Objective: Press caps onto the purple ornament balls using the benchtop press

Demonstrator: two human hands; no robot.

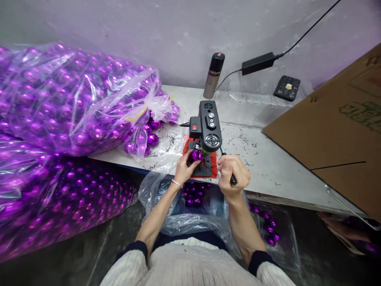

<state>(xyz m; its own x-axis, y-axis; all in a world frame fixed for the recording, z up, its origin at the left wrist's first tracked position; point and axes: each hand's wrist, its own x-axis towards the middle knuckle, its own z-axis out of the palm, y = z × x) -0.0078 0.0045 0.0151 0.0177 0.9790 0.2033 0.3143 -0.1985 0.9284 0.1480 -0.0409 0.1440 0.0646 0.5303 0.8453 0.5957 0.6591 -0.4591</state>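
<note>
Your left hand pinches a purple ball at the 7 o'clock side of the black machine; your right hand grips its lever handle at 5 o'clock. You cannot read the bottle at 12 or the carton at 3.

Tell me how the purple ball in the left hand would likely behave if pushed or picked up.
The purple ball would probably roll if pushed, since it looks round. Its shiny, mirror-like surface suggests it could be slippery in the fingers of the left hand. It may be light for its size, judging by the pinch grip.
</note>
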